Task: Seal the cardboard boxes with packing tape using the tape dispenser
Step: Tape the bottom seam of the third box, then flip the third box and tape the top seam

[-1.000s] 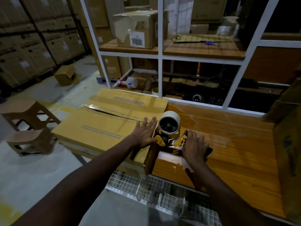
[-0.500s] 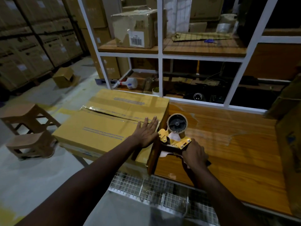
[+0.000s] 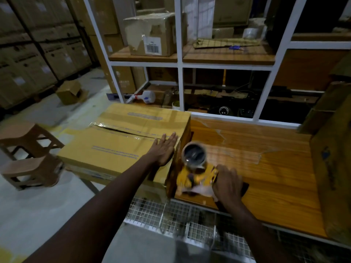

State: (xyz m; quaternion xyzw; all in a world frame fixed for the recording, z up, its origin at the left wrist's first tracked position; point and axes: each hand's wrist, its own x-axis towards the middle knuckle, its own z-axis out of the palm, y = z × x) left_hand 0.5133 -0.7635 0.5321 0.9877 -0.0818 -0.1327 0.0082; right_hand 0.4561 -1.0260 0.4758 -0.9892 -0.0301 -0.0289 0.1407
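A flat yellow cardboard box (image 3: 114, 149) lies on the left end of the wooden workbench (image 3: 266, 177), overhanging its left edge. The seam between its top flaps gapes slightly, with clear tape along it. My left hand (image 3: 164, 150) presses flat on the box top near its right edge, fingers straight. My right hand (image 3: 227, 185) grips the handle of the yellow tape dispenser (image 3: 195, 171), which sits against the box's right side face. Its tape roll points upward. The dispenser looks blurred.
A white-framed shelf unit (image 3: 179, 63) stands behind the bench with a torn carton (image 3: 152, 35) on it. Another tall carton (image 3: 332, 168) stands at the bench's right end. Two brown plastic stools (image 3: 28, 154) sit on the floor at left. Wire mesh (image 3: 180, 217) runs below the bench front.
My right hand has drawn the dispenser down the box's right side face, nearer to me. My left hand stays pressed on the box top.
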